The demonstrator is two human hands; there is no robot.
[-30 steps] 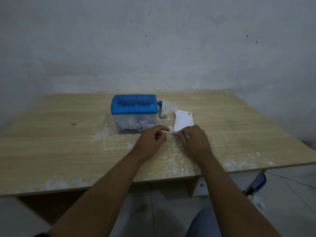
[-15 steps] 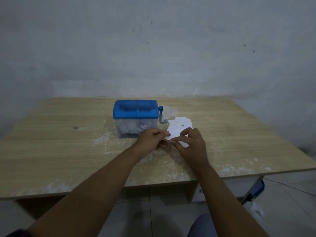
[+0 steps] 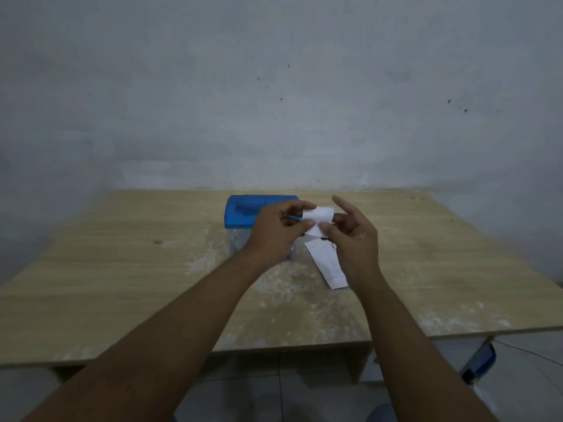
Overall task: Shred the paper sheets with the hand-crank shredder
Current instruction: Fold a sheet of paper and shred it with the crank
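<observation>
Above the wooden table [image 3: 122,269], both hands hold a small white paper sheet [image 3: 318,219] between them, clear of the tabletop. The left hand [image 3: 274,229] pinches its left end between thumb and curled fingers. The right hand [image 3: 353,236] nips its lower right edge with the thumb (forefinger sticking out straight). Behind the left hand stands the blue-lidded shredder [image 3: 240,211]. A second paper strip [image 3: 327,263] lies flat on the table, partly under the right hand.

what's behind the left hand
The hand-crank shredder: its blue lid shows past the left hand, with a strip of clear bin below. Its crank side and most of the bin are covered, so the contents cannot be made out.
</observation>
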